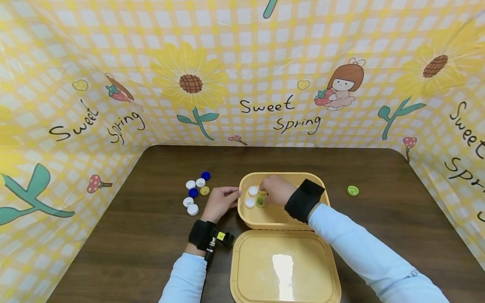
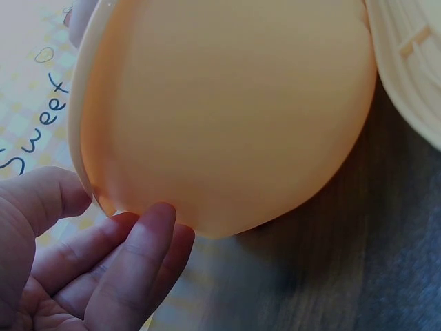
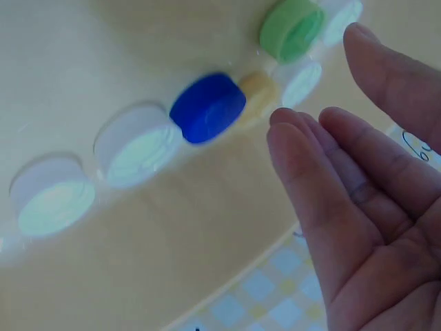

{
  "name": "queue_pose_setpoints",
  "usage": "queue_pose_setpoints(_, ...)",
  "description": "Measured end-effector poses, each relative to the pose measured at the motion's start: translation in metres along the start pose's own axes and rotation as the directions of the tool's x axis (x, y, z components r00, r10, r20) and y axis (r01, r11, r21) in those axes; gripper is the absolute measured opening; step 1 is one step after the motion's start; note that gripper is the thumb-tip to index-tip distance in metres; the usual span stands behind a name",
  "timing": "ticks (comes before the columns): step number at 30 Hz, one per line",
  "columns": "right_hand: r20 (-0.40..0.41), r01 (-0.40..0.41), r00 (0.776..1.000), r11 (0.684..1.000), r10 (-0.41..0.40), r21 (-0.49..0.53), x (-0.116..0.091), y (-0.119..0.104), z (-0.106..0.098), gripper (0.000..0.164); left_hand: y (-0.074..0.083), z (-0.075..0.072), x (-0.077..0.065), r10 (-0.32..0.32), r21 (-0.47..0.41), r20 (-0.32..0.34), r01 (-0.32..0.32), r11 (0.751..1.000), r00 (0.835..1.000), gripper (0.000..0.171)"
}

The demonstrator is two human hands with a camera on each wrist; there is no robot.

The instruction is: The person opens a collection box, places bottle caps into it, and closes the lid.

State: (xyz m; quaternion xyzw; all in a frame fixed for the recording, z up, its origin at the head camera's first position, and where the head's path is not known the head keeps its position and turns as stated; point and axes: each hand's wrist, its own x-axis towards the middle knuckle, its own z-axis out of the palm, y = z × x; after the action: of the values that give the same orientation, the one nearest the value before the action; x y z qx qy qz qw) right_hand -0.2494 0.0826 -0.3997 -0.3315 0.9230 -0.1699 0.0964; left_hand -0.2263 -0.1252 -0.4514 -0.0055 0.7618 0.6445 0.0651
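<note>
Gap between box [image 1: 265, 216] and lone green cap [image 1: 353, 190], left hand [image 1: 221, 202] blocking left side, lid [image 1: 250, 269] in front

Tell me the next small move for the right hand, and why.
Probably lift the right hand from the box and reach for the lone green cap on the box's right: the hand looks empty, and that cap lies outside the box.
</note>
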Motion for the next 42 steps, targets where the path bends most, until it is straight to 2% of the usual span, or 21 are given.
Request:
queue_pose_setpoints(2, -0.013, 0.013, 1.0, 1.0, -0.013, -0.01, -0.003, 0.002, -0.005, 0.026, 0.0, 0.0, 0.0, -0.009, 0.0, 0.0, 0.009, 1.0, 1.0, 0.026)
queue_pose_setpoints(6, -0.056, 0.031, 0.998, 0.999, -0.033, -0.033, -0.01, 0.008, -0.016, 0.012, 0.002, 0.0, 0.0, -0.016, -0.005, 0.006, 0.016, 1.0, 1.0, 0.027)
queue_pose_setpoints(11, -0.134, 0.011, 0.991, 1.0, -0.014, -0.02, -0.027, 0.014, -0.036, 0.013, 0.004, 0.001, 0.0, -0.012, 0.004, 0.011, 0.012, 1.0, 1.0, 0.03)
queue_pose_setpoints(15, -0.175, -0.044, 0.983, 0.999, 0.048, 0.022, -0.043, 0.018, -0.051, 0.032, 0.004, 0.001, 0.0, -0.017, 0.016, 0.011, 0.017, 1.0, 1.0, 0.03)
queue_pose_setpoints(23, -0.263, -0.109, 0.957, 0.991, 0.125, 0.078, -0.067, 0.035, -0.073, 0.033, 0.001, 0.001, 0.002, -0.009, 0.03, -0.001, 0.009, 1.0, 1.0, 0.028)
queue_pose_setpoints(31, -0.274, -0.185, 0.939, 0.977, 0.208, 0.108, -0.091, 0.055, -0.087, 0.033, -0.001, 0.002, 0.002, -0.018, 0.022, 0.001, 0.018, 1.0, 1.0, 0.027)
queue_pose_setpoints(42, -0.247, -0.286, 0.92, 0.952, 0.305, 0.112, -0.123, 0.091, -0.089, 0.035, 0.001, 0.001, 0.0, -0.027, 0.024, -0.016, 0.027, 0.999, 1.0, 0.026)
